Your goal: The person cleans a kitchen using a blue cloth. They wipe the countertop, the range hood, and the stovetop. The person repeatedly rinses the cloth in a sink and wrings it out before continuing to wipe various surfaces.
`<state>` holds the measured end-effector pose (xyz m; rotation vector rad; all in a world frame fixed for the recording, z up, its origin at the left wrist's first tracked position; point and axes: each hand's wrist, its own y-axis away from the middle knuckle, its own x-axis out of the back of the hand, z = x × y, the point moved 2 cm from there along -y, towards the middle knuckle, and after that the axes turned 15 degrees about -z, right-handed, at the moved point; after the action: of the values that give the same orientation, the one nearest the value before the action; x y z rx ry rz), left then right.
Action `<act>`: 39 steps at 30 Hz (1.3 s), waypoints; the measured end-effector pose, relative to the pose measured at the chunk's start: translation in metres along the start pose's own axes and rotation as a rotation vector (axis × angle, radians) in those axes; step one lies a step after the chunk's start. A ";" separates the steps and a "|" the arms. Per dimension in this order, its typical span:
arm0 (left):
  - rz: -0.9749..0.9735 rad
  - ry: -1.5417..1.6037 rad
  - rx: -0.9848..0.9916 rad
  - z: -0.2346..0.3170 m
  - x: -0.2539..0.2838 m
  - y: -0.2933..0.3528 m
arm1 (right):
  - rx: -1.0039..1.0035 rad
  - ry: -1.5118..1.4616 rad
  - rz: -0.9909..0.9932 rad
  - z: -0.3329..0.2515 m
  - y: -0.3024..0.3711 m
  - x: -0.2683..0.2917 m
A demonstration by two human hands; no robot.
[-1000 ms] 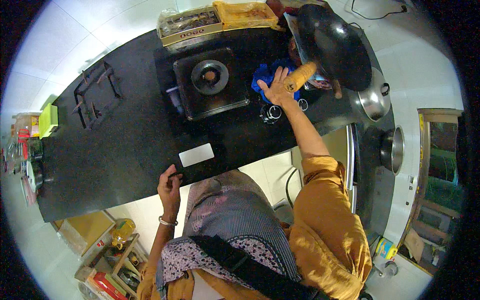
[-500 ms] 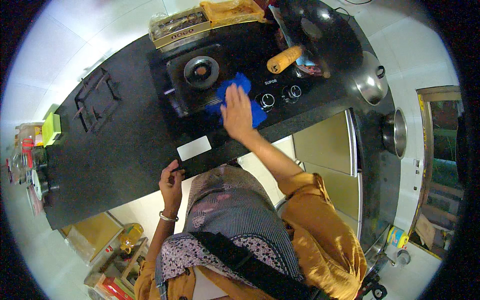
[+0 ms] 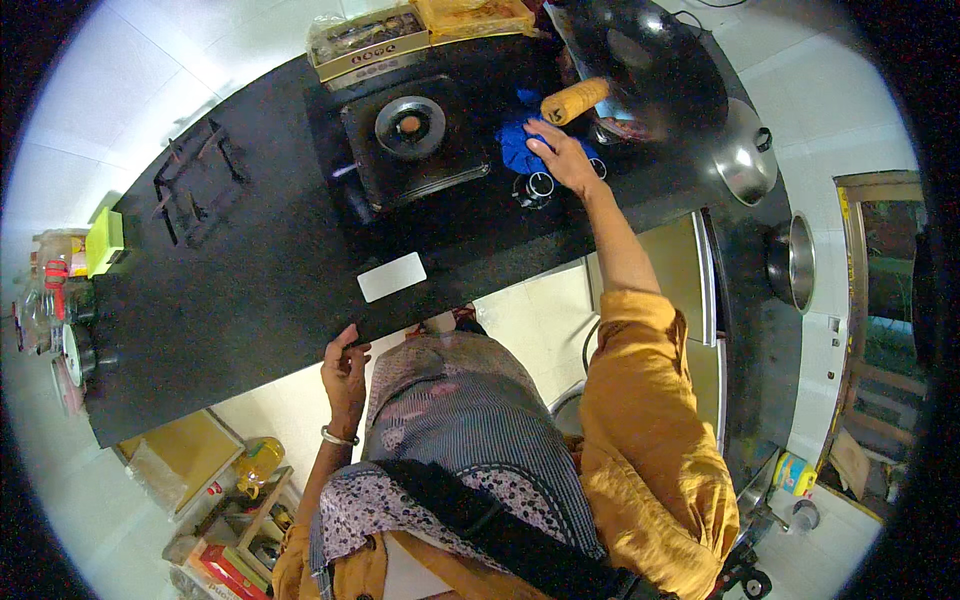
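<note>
My right hand (image 3: 561, 160) presses down on a crumpled blue cloth (image 3: 517, 150), holding it against the black glass stove top. Beneath that hand are the stove's control knobs, one (image 3: 535, 189) plainly visible and another partly covered. A wok's wooden handle (image 3: 574, 101) lies just beyond my fingers. To the left is a round burner (image 3: 410, 127) set in a square black drip pan (image 3: 432, 180). My left hand (image 3: 345, 372) rests at the counter's front edge, its fingers loosely bent and apart, with nothing in it.
A white rectangular plate (image 3: 392, 277) lies near the front edge. A black pot stand (image 3: 197, 187) sits on the counter's left part. Boxes (image 3: 368, 48) line the back. At right are a dark wok (image 3: 660, 70), a metal lid (image 3: 745, 160) and a steel bowl (image 3: 799, 262).
My right hand has moved right with the blue cloth, from beside the burner pan to the knobs and wok handle. My left hand stays at the counter edge.
</note>
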<state>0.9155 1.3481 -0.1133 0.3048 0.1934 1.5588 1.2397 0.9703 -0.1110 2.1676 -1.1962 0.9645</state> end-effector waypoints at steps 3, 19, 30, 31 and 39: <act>-0.021 0.024 -0.018 0.005 -0.005 -0.003 | -0.078 -0.074 0.160 -0.009 0.033 -0.020; -0.015 0.002 0.007 0.005 -0.009 -0.009 | -0.410 -0.081 0.644 0.085 0.118 0.032; -0.041 -0.041 -0.041 0.021 -0.032 -0.038 | -0.034 0.401 0.374 0.096 0.103 0.068; -0.033 -0.065 -0.059 0.029 -0.034 -0.040 | -0.079 0.409 0.415 0.112 0.112 0.077; -0.026 -0.106 -0.049 0.028 -0.037 -0.038 | -0.869 0.757 0.671 0.287 0.116 0.117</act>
<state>0.9599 1.3095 -0.1015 0.3441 0.0765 1.5156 1.2835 0.6529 -0.1953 0.6289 -1.5327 1.0724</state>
